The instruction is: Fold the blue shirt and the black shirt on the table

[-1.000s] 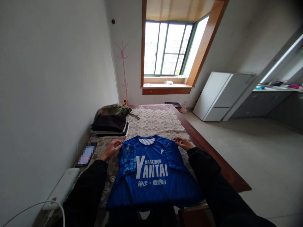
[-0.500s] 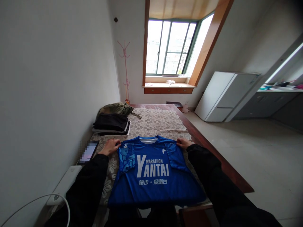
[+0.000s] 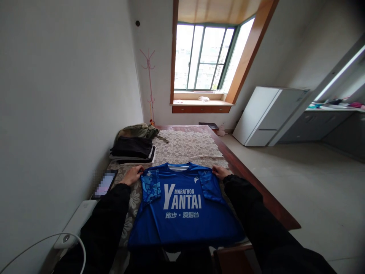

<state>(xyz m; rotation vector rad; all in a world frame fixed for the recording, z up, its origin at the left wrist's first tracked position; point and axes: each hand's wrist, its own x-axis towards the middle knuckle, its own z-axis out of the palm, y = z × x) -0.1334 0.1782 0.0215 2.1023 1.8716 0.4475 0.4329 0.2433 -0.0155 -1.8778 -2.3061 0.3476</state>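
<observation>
A blue T-shirt (image 3: 182, 226) with white "Marathon Yantai" lettering lies front side up on the patterned tablecloth (image 3: 191, 144), its collar away from me. Both sleeves are turned in over the front. My left hand (image 3: 133, 175) pinches the shirt at its left shoulder corner. At the opposite shoulder, my right hand (image 3: 220, 172) grips the cloth between thumb and fingers. The shirt's lower hem reaches the near table edge.
Folded dark clothes (image 3: 132, 148) and an olive-green bag (image 3: 138, 131) are stacked by the wall. A phone (image 3: 105, 184) and a white power strip (image 3: 74, 224) with a cable lie at left. The table's wooden edge (image 3: 256, 190) runs along the right.
Both hands keep hold of the shirt's shoulders, and the shirt lies almost as before. The whole view has shifted slightly.
</observation>
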